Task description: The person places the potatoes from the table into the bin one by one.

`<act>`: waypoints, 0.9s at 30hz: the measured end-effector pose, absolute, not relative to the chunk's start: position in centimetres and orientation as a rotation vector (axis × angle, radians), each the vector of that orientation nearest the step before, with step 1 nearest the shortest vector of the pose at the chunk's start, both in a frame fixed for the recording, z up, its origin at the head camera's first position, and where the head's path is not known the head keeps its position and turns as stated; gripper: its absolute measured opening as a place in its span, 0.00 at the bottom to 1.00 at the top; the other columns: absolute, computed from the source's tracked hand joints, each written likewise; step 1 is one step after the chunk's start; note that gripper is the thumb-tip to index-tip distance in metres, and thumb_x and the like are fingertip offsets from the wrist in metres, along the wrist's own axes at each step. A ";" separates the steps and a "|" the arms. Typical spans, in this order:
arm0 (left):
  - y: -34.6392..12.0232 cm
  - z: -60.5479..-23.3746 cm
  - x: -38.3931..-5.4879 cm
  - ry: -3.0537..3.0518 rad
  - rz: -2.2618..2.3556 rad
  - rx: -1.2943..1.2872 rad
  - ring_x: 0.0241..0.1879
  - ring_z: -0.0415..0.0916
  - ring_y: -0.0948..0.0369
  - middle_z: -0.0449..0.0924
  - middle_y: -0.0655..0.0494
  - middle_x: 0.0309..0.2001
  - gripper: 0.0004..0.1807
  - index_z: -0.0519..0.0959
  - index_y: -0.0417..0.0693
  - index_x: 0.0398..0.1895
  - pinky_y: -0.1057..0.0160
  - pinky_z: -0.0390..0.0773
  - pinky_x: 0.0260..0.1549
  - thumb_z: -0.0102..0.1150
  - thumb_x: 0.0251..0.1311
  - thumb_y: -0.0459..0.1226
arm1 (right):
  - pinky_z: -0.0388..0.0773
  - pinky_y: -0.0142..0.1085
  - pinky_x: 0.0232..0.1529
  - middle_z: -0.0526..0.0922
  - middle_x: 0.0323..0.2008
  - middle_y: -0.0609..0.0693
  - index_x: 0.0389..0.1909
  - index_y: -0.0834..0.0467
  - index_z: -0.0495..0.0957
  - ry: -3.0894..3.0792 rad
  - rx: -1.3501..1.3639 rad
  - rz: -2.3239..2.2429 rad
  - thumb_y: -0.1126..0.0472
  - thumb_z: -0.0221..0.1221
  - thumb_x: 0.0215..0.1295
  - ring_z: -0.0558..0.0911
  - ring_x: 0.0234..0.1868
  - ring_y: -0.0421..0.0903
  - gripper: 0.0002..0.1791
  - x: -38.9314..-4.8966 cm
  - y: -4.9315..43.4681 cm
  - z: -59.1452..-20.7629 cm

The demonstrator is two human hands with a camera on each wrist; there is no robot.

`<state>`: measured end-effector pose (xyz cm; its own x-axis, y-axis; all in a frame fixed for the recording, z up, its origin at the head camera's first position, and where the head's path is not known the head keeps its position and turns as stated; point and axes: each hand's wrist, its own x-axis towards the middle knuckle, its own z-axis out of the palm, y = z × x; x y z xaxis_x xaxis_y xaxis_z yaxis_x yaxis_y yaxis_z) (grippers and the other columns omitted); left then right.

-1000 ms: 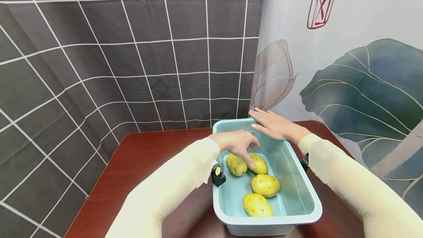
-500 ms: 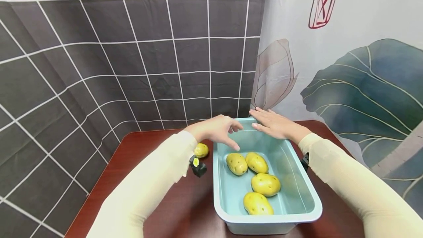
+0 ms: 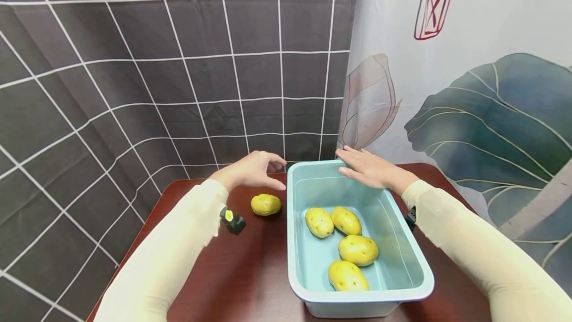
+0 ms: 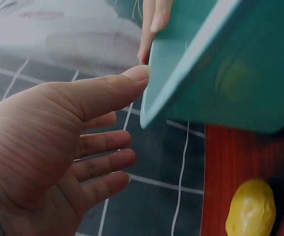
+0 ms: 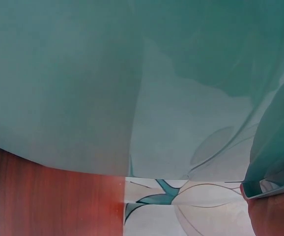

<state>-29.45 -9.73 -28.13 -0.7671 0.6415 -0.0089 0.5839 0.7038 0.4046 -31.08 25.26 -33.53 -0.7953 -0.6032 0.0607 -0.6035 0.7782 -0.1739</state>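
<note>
A light-blue plastic tub (image 3: 361, 296) holds several yellow potatoes; one potato (image 3: 359, 250) lies mid-floor. Outside its left wall another potato (image 3: 265, 204) sits on the table, also visible as a potato (image 4: 252, 209) in the left wrist view. My left hand (image 3: 255, 169) hovers above and behind that potato, empty, thumb and fingers apart. Its thumb tip is close to the tub's rim; whether they touch I cannot tell. My right hand (image 3: 369, 168) rests with extended fingers over the far right corner of the rim. In the right wrist view the tub's outer side (image 5: 73, 88) hides most of that hand.
The tub stands on a reddish-brown table (image 3: 232, 267). A dark gridded curtain (image 3: 201, 78) hangs behind and to the left, and a pale curtain with leaf prints (image 3: 491, 128) hangs behind and to the right.
My left hand has moved left, from over the potatoes inside the tub to outside its left wall. The potato on the table has come into view. The right hand stays put.
</note>
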 end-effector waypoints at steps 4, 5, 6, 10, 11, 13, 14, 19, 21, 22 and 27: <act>-11.5 -28.7 -30.0 2.789 0.605 0.933 0.54 0.77 0.55 0.80 0.50 0.53 0.37 0.75 0.44 0.60 0.58 0.73 0.55 0.73 0.47 0.50 | 0.39 0.55 0.71 0.50 0.75 0.50 0.76 0.52 0.47 -2.960 1.001 0.295 0.36 0.38 0.73 0.43 0.75 0.50 0.38 -31.1 25.2 -33.5; -12.0 -28.9 -30.1 2.796 0.610 0.913 0.55 0.76 0.54 0.79 0.50 0.53 0.37 0.74 0.44 0.60 0.57 0.73 0.55 0.73 0.47 0.50 | 0.39 0.55 0.71 0.50 0.75 0.50 0.76 0.52 0.47 -2.960 1.000 0.295 0.36 0.38 0.73 0.43 0.75 0.50 0.38 -31.1 25.2 -33.5; -12.4 -29.2 -30.2 2.803 0.613 0.897 0.55 0.76 0.53 0.79 0.50 0.54 0.37 0.74 0.44 0.60 0.56 0.73 0.55 0.73 0.47 0.49 | 0.39 0.55 0.71 0.50 0.75 0.50 0.76 0.52 0.47 -2.959 1.001 0.294 0.36 0.37 0.73 0.43 0.75 0.50 0.38 -31.1 25.2 -33.5; -13.8 -30.6 -30.7 2.836 0.599 0.863 0.56 0.75 0.52 0.79 0.48 0.53 0.37 0.74 0.42 0.60 0.55 0.72 0.56 0.73 0.47 0.49 | 0.39 0.55 0.71 0.50 0.75 0.50 0.76 0.54 0.48 -2.956 1.003 0.296 0.36 0.38 0.73 0.43 0.75 0.50 0.38 -31.2 25.2 -33.7; -14.0 -31.1 -30.8 2.842 0.598 0.861 0.56 0.75 0.51 0.79 0.48 0.53 0.37 0.75 0.41 0.60 0.55 0.72 0.56 0.73 0.47 0.48 | 0.39 0.55 0.71 0.50 0.75 0.50 0.76 0.54 0.48 -2.953 1.004 0.294 0.37 0.39 0.73 0.43 0.75 0.51 0.38 -31.3 25.2 -33.7; -14.5 -32.0 -31.0 2.860 0.581 0.876 0.55 0.75 0.51 0.79 0.47 0.53 0.36 0.75 0.41 0.59 0.54 0.72 0.55 0.73 0.47 0.48 | 0.39 0.56 0.70 0.50 0.75 0.50 0.76 0.53 0.48 -2.951 1.002 0.289 0.37 0.39 0.73 0.44 0.75 0.52 0.38 -31.4 25.3 -33.9; -14.6 -32.5 -31.1 2.863 0.580 0.889 0.55 0.75 0.51 0.79 0.46 0.53 0.37 0.75 0.39 0.59 0.54 0.72 0.55 0.73 0.46 0.47 | 0.40 0.56 0.70 0.50 0.75 0.49 0.76 0.53 0.47 -2.951 1.000 0.287 0.37 0.39 0.73 0.44 0.75 0.52 0.38 -31.5 25.3 -34.0; -14.8 -35.1 -31.8 2.893 0.547 0.905 0.56 0.73 0.51 0.78 0.45 0.54 0.38 0.75 0.38 0.59 0.54 0.70 0.57 0.74 0.44 0.47 | 0.40 0.56 0.70 0.50 0.75 0.49 0.76 0.53 0.47 -2.958 0.990 0.283 0.36 0.38 0.73 0.43 0.75 0.51 0.39 -31.3 25.6 -33.8; -14.8 -36.2 -32.1 2.896 0.542 0.893 0.58 0.73 0.51 0.78 0.45 0.55 0.39 0.75 0.39 0.59 0.53 0.70 0.58 0.75 0.43 0.47 | 0.39 0.55 0.71 0.50 0.75 0.49 0.76 0.53 0.47 -2.961 0.986 0.286 0.36 0.38 0.73 0.43 0.75 0.50 0.38 -31.1 25.6 -33.7; -14.8 -36.7 -32.2 2.895 0.543 0.889 0.58 0.72 0.51 0.78 0.45 0.56 0.39 0.75 0.39 0.59 0.53 0.69 0.58 0.76 0.43 0.47 | 0.39 0.54 0.71 0.50 0.75 0.49 0.76 0.53 0.47 -2.961 0.987 0.291 0.37 0.39 0.73 0.43 0.75 0.50 0.38 -31.1 25.5 -33.6; -15.0 -38.8 -32.2 2.896 0.547 0.841 0.59 0.72 0.52 0.77 0.48 0.56 0.41 0.75 0.40 0.60 0.53 0.69 0.58 0.77 0.40 0.47 | 0.38 0.54 0.71 0.51 0.75 0.50 0.76 0.53 0.48 -2.953 1.001 0.306 0.40 0.41 0.74 0.43 0.75 0.50 0.37 -31.1 25.3 -33.7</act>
